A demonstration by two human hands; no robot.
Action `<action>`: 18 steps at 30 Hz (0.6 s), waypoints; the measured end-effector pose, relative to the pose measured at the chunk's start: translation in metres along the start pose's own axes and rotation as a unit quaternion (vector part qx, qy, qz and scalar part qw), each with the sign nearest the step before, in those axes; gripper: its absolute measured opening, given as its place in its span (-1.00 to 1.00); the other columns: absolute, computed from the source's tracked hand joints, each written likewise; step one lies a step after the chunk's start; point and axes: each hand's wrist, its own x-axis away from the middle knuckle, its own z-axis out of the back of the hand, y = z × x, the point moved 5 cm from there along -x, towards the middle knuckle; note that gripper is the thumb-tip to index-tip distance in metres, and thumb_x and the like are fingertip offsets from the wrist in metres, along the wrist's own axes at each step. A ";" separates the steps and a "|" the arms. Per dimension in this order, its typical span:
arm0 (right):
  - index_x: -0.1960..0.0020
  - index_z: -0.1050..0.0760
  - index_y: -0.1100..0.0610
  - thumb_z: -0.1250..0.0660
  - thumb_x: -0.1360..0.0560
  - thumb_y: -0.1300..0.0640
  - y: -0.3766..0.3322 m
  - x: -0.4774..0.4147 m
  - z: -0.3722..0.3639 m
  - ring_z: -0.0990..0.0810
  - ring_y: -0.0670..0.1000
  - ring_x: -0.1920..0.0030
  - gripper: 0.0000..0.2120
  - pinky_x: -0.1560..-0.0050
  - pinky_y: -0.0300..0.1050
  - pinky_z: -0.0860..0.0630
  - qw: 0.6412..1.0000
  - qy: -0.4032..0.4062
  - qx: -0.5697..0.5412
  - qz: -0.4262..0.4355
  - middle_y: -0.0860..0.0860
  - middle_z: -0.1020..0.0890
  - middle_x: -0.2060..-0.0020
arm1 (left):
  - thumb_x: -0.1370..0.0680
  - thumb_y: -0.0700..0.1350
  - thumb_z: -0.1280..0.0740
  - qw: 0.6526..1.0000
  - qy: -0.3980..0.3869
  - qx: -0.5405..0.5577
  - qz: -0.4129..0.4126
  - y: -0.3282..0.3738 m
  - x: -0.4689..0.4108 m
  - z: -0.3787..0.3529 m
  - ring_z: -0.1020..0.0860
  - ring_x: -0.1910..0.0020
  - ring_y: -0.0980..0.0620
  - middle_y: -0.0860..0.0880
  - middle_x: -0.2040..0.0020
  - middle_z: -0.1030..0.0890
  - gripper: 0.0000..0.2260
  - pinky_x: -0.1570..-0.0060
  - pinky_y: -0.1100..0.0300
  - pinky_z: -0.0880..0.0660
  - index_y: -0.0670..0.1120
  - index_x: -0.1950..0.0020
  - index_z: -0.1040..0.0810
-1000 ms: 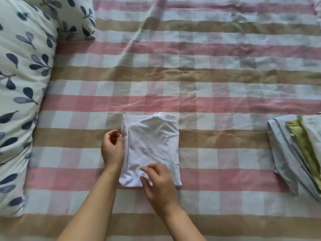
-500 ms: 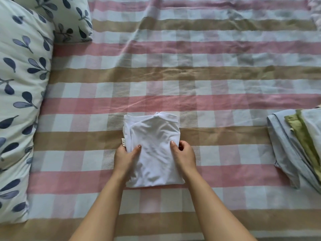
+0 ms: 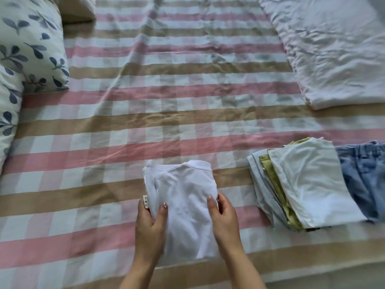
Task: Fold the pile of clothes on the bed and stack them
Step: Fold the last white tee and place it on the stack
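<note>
A folded white shirt (image 3: 183, 197) lies on the checked bedsheet (image 3: 145, 126) near the front edge, a small label showing at its left side. My left hand (image 3: 151, 224) grips its left edge, thumb on top and fingers underneath. My right hand (image 3: 224, 220) grips its right edge the same way. To the right sits a stack of folded clothes (image 3: 308, 184) with a pale top piece over green and light blue layers.
Folded blue jeans (image 3: 364, 174) lie beside the stack at the right edge. A crumpled white quilt (image 3: 333, 49) covers the far right. Leaf-patterned pillows (image 3: 27, 49) line the left side.
Both hands moved from smoothing the shirt to gripping its two sides. The view swung right, so the stack and jeans show more fully.
</note>
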 end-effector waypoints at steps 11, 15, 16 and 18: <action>-0.05 -0.51 0.05 -0.23 -0.55 0.13 -0.041 -0.030 0.267 -0.58 -0.15 0.06 -0.88 0.13 -0.44 -0.45 0.998 0.033 0.025 0.047 -0.10 -0.62 0.08 | -0.52 -0.15 -0.33 0.997 -0.047 0.052 0.022 0.098 0.105 -0.219 -0.59 0.03 0.05 0.07 0.04 -0.60 -0.85 0.05 0.07 -0.53 0.05 -0.04 -0.46; -0.19 -0.46 0.12 -0.23 -0.55 0.10 -0.045 -0.064 0.320 -0.54 -0.11 -0.06 -0.77 -0.08 -0.31 -0.46 0.997 0.027 0.052 0.054 -0.08 -0.59 -0.05 | -0.52 -0.09 -0.32 0.998 -0.036 0.060 0.008 0.117 0.109 -0.274 -0.58 0.04 0.14 0.08 0.01 -0.59 -0.83 0.06 0.21 -0.51 0.00 -0.10 -0.45; -0.22 -0.45 0.17 -0.23 -0.55 0.10 -0.045 -0.075 0.329 -0.54 -0.03 -0.13 -0.72 -0.18 -0.14 -0.47 0.997 0.025 0.056 0.055 0.00 -0.58 -0.11 | -0.52 -0.07 -0.33 0.998 -0.032 0.060 0.004 0.120 0.105 -0.285 -0.58 0.06 0.18 0.09 0.02 -0.59 -0.84 0.11 0.31 -0.49 0.02 -0.08 -0.45; -0.27 -0.42 0.23 -0.21 -0.56 0.08 -0.042 -0.096 0.341 -0.51 0.10 -0.20 -0.66 -0.26 0.08 -0.43 0.997 0.020 0.059 0.054 0.13 -0.55 -0.18 | -0.52 -0.06 -0.32 0.998 -0.019 0.063 -0.004 0.123 0.094 -0.302 -0.56 0.10 0.27 0.13 0.05 -0.58 -0.85 0.21 0.44 -0.45 0.05 -0.06 -0.44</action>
